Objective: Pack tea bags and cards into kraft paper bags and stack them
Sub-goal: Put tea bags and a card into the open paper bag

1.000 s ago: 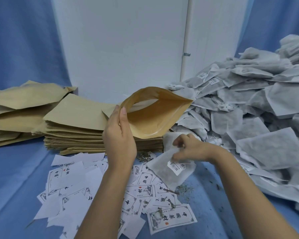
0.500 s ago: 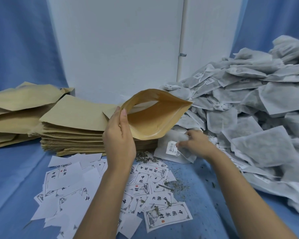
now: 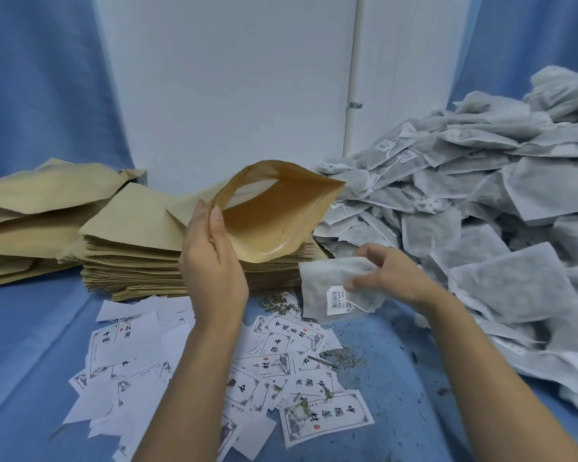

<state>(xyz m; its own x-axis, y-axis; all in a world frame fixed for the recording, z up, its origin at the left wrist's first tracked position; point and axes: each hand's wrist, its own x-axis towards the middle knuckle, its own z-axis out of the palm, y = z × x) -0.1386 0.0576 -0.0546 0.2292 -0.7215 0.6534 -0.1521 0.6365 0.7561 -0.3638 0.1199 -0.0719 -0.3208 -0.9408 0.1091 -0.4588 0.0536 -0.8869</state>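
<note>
While the head camera looks down, the left hand [image 3: 214, 271] pinches the near lip of the kraft paper bag [image 3: 274, 221], thumb inside, propping its mouth wide just above the stack of flat kraft bags [image 3: 134, 248]. The right hand [image 3: 391, 278] pinches a tea bag [image 3: 327, 288] by its upper edge, so it hangs below and right of that mouth, over the blue worktop [image 3: 30, 328], paper tag [image 3: 335, 299] showing. It looks light, limp and easily torn, and with loose tea leaves [image 3: 344, 356] already scattered, I'd grip the sealed edge, never the string. The kraft bag seems stiffer, best held at the rim. Against half a second ago, the tea bag has left the foot of the tea bag pile [image 3: 481, 228] and dangles nearer the cards [image 3: 281, 361]; the kraft mouth sits unchanged.
</note>
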